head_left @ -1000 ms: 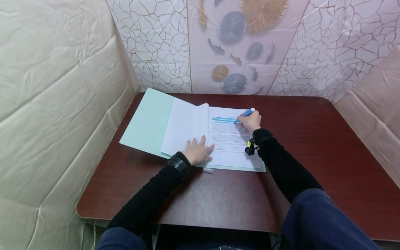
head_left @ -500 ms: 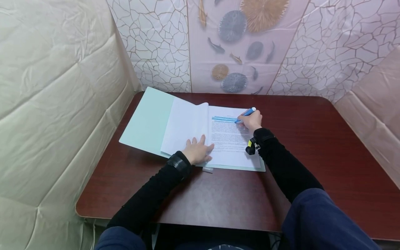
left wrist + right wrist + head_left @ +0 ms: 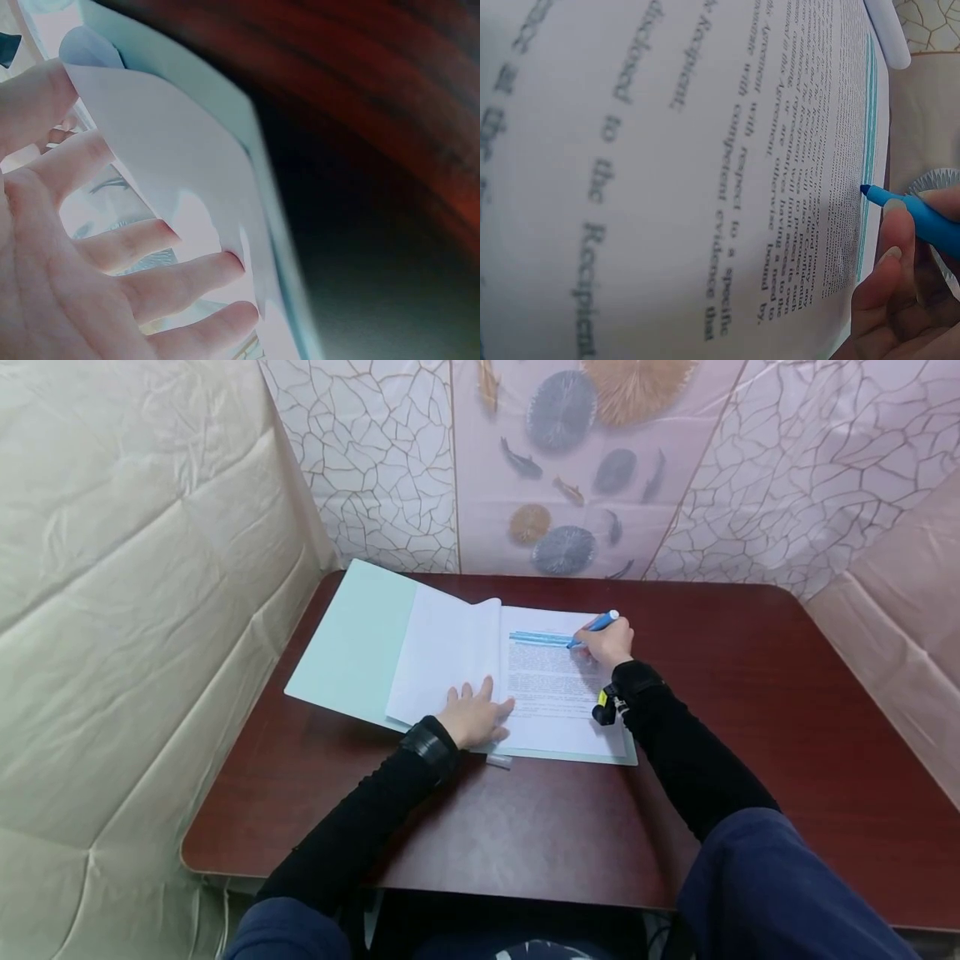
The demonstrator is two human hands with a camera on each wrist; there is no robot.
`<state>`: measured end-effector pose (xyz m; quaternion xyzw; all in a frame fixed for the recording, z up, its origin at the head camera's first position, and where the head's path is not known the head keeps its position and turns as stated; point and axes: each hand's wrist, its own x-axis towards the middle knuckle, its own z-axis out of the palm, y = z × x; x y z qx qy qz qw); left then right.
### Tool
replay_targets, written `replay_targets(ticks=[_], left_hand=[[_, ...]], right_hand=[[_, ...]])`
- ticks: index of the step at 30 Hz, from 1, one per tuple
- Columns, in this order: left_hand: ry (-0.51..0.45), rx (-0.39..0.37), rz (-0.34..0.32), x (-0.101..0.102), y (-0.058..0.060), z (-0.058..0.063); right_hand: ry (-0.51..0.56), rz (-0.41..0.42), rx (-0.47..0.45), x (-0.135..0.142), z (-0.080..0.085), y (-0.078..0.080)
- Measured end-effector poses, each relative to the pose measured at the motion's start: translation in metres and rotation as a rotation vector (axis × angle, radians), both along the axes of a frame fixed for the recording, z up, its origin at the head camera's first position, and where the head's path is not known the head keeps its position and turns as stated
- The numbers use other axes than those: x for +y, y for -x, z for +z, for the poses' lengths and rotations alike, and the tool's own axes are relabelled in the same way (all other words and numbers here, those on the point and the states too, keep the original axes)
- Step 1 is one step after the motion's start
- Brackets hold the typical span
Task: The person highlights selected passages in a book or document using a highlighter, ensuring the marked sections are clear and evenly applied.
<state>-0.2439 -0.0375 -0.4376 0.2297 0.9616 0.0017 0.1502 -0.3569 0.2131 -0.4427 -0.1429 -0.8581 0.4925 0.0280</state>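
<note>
We see the printed page [image 3: 551, 693] right of centre, lying in the pale green folder [image 3: 356, 639], with turned sheets [image 3: 441, 652] laid over to its left. The right hand [image 3: 611, 642], right of centre, pinches the blue marker [image 3: 602, 622] between thumb and fingers, its tip by the small print beside the blue lines [image 3: 870, 105]. The left hand [image 3: 474, 718] rests near the fold, fingers spread and holding nothing; how hard it presses we cannot tell.

For an even stroke, we would draw the tip along one row with light pressure and a steady slant, and let the left fingers weigh down the paper, since the turned sheets bow up at the fold and could tug the page.

As for edges, the page's right margin runs under the black wrist camera [image 3: 606, 707], so we would carry that wrist a little high. A small pale object [image 3: 499, 762] sits at the folder's lower edge, easy to knock. The tabletop [image 3: 757, 693] stretches widely toward the right of the frame, giving that elbow room to swing
</note>
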Motion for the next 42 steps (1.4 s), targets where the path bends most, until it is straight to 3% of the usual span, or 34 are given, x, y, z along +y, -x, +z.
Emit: replay_targets(ticks=[21, 42], left_hand=[[0.015, 0.038, -0.03, -0.0016, -0.0001, 0.0077], [0.022, 0.048, -0.032, -0.0012, -0.0038, 0.0016]], right_hand=[[-0.011, -0.019, -0.006, 0.0039, 0.0066, 0.0002], [-0.019, -0.037, -0.004, 0.0062, -0.0017, -0.0037]])
